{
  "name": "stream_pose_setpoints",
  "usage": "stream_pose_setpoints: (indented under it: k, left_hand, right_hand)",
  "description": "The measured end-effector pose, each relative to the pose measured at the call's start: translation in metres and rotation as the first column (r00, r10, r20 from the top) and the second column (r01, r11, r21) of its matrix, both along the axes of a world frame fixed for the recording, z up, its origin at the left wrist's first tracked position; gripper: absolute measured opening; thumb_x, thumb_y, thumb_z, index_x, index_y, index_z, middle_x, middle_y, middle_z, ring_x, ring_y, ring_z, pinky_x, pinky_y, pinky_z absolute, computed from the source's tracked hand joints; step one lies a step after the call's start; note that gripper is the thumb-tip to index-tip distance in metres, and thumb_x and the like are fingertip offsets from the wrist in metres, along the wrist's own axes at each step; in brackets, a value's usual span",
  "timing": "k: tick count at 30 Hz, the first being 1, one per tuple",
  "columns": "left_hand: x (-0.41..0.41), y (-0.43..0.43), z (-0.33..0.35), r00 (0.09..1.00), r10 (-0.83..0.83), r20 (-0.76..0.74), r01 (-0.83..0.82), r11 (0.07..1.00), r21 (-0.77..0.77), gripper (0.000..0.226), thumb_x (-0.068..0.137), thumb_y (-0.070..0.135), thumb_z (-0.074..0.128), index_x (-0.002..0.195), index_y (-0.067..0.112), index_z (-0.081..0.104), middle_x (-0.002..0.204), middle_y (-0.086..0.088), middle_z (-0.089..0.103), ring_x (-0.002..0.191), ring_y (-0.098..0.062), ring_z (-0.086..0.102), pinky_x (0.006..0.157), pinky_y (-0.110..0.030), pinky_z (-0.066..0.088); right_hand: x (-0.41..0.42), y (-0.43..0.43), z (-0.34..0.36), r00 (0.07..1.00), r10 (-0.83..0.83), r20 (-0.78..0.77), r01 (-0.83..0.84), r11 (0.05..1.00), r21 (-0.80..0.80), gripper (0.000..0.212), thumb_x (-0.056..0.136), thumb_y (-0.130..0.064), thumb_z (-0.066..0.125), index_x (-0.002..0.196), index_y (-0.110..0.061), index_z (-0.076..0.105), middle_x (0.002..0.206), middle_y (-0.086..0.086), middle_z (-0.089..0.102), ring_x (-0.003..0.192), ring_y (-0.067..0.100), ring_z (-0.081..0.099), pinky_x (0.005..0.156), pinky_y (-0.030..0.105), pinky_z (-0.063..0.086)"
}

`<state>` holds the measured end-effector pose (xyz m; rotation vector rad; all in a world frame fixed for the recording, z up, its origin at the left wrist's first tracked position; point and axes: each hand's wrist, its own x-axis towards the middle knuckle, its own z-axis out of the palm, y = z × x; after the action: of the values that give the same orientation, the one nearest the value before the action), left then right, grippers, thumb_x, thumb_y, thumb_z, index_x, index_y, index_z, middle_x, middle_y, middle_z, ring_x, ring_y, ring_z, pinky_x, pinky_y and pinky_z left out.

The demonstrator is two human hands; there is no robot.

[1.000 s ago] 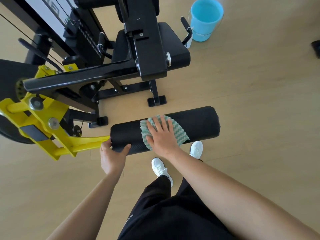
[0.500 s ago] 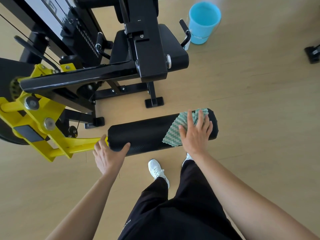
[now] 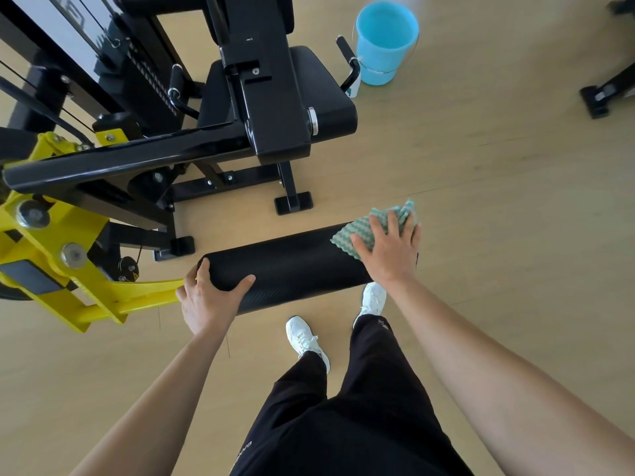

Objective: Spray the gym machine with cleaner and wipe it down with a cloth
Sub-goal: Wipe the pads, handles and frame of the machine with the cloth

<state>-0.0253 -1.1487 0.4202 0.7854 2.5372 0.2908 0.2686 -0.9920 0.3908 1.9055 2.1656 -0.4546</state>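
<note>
The fingers [image 3: 376, 228] of the right hand [image 3: 390, 252] lay straight and spread. They pressed a green-and-white cloth [image 3: 355, 233] against the far right end of a black roller pad [image 3: 292, 266], and some cloth bunched out past that end. The fingers [image 3: 203, 267] and thumb of the left hand [image 3: 206, 300] were curled round the pad's opposite end, just beside the yellow lever arm [image 3: 103, 304] that carried it, apparently steadying it. This looked like the wiping step, with the cloth at the limit of a stroke. The next move probably called for drawing the cloth back along the pad or round its end face and underside, while the left hand kept the pad from turning or swinging. To the right and beyond the pad's end lay open wooden floor [image 3: 498, 218]. Behind the pad, a foot [image 3: 293, 202] of the gym machine [image 3: 271, 108] stood near. The person's white shoes [image 3: 304, 338] sat just below its near side. A blue bucket [image 3: 388, 68] stood well apart, beside the seat [image 3: 323, 87].
</note>
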Motion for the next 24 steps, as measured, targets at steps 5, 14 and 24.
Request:
stream_pose_setpoints:
  k: [5, 14, 24]
  left_hand:
    - [-0.002, 0.001, 0.001, 1.0, 0.008, 0.018, -0.008, 1.0, -0.007, 0.105, 0.071, 0.068, 0.081, 0.156, 0.025, 0.037, 0.153, -0.008, 0.042, 0.134, -0.039, 0.038, 0.102, -0.053, 0.044]
    - [-0.003, -0.007, 0.002, 1.0, -0.004, -0.009, 0.004, 1.0, -0.005, 0.105, 0.065, 0.067, 0.086, 0.149, 0.024, 0.041, 0.145, -0.009, 0.044, 0.129, -0.038, 0.043, 0.092, -0.055, 0.05]
    - [0.0, -0.007, 0.006, 1.0, 0.006, -0.004, -0.006, 1.0, 0.013, 0.102, 0.067, 0.062, 0.088, 0.15, 0.024, 0.042, 0.146, -0.008, 0.045, 0.131, -0.036, 0.042, 0.093, -0.053, 0.049]
  right_hand:
    - [-0.033, -0.021, 0.001, 0.994, 0.089, -0.064, -0.087, 0.995, 0.041, 0.07, 0.101, -0.069, 0.013, 0.157, -0.032, 0.032, 0.17, 0.008, 0.02, 0.155, 0.051, 0.001, 0.125, 0.063, -0.003]
    - [-0.028, -0.046, -0.005, 0.947, 0.314, -0.073, -0.311, 0.949, 0.051, 0.073, 0.099, -0.077, 0.015, 0.163, -0.042, 0.007, 0.173, 0.005, -0.002, 0.156, 0.044, -0.009, 0.125, 0.057, -0.01]
    - [-0.034, -0.03, -0.003, 0.997, 0.054, -0.059, -0.052, 0.998, 0.034, 0.071, 0.103, -0.067, 0.016, 0.162, -0.03, 0.022, 0.172, 0.01, 0.011, 0.156, 0.047, -0.007, 0.124, 0.062, -0.01]
